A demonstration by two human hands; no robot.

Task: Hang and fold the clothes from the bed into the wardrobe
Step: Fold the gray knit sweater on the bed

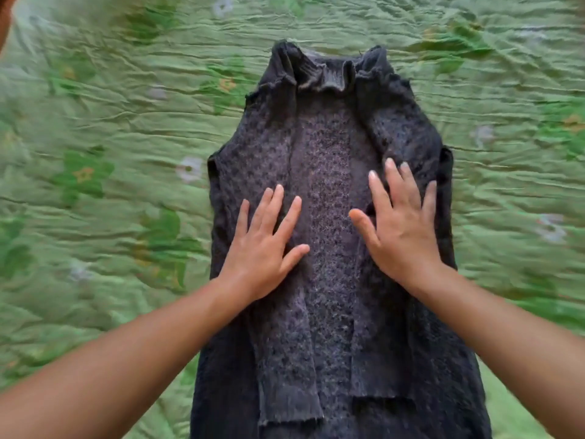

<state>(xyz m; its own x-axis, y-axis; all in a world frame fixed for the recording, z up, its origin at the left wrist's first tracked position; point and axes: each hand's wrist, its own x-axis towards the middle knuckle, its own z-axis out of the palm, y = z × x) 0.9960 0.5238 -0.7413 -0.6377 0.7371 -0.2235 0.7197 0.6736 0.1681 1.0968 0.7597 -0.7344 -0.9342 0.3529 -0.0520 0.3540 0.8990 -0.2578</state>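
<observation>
A dark grey knitted sweater (329,172) lies flat on the bed, its ribbed collar at the far end and its hem toward me. Both sleeves are folded inward and run down the body, their cuffs near the bottom. My left hand (266,245) rests flat on the left sleeve with fingers spread and straight. On the right sleeve, my right hand (402,226) lies flat the same way, fingers spread. Neither hand grips the fabric.
The sweater lies on a wrinkled green bedspread (110,128) with a flower print, which fills the view on all sides. A dark brownish shape shows at the top left corner. The view is blurred toward its edges.
</observation>
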